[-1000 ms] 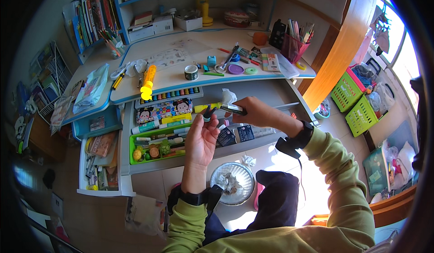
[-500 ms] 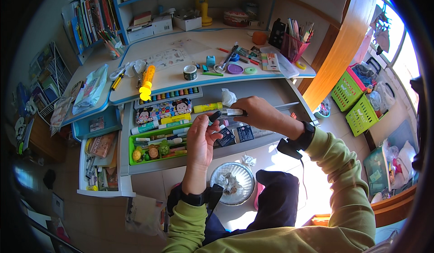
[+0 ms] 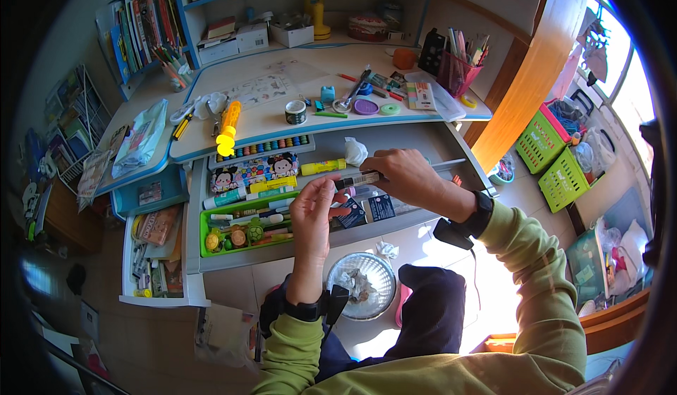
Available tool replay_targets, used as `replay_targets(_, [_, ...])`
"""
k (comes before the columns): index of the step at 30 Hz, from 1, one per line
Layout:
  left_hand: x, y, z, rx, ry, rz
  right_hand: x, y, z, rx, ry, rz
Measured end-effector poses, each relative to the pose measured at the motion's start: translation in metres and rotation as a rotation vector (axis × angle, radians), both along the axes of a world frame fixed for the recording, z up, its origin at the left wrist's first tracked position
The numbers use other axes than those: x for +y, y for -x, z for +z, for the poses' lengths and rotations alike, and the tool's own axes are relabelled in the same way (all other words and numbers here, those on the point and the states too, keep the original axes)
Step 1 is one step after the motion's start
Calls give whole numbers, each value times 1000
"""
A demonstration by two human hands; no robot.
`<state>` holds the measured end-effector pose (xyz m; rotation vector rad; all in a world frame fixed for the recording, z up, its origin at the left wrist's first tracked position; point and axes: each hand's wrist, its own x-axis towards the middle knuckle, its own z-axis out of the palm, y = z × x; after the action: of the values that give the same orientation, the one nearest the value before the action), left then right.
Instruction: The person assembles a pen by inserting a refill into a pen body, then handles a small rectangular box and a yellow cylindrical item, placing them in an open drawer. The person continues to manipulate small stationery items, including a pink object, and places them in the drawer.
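Note:
Between my two hands, a marker pen (image 3: 358, 179) with a black cap and a pale label is held level above the open drawer (image 3: 416, 215). My right hand (image 3: 405, 176) grips its right end, fingers closed round it. The thumb and forefinger of my left hand (image 3: 312, 208) pinch the capped end; its other fingers curl loosely. Below my left hand lies a green tray (image 3: 211, 242) of pens and small turtle figures. Behind the hands are a yellow tube (image 3: 324, 167), a crumpled tissue (image 3: 355, 152) and a cartoon pencil case (image 3: 254, 173).
On the desktop (image 3: 233, 130) lie a tape roll (image 3: 295, 112), a yellow bottle (image 3: 229, 127) and several small stationery pieces. A pink pen holder (image 3: 458, 74) stands at the back right. Beneath the drawer is a waste basket (image 3: 362, 287); a lower side drawer (image 3: 166, 300) is pulled out.
The black cap, held apart in my left fingers earlier, is now on the marker pen's end. My hands have come together at the pen.

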<state>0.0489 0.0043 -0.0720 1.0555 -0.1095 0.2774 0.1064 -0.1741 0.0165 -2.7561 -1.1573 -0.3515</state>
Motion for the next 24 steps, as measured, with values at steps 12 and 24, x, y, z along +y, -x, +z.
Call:
replay_targets(12, [0,-1,-3,-75,-147,51,10,15,4,-78,201,-39])
replay_targets(24, [7,0,0,-110,-128,36,21,36,19,-200,271,-74])
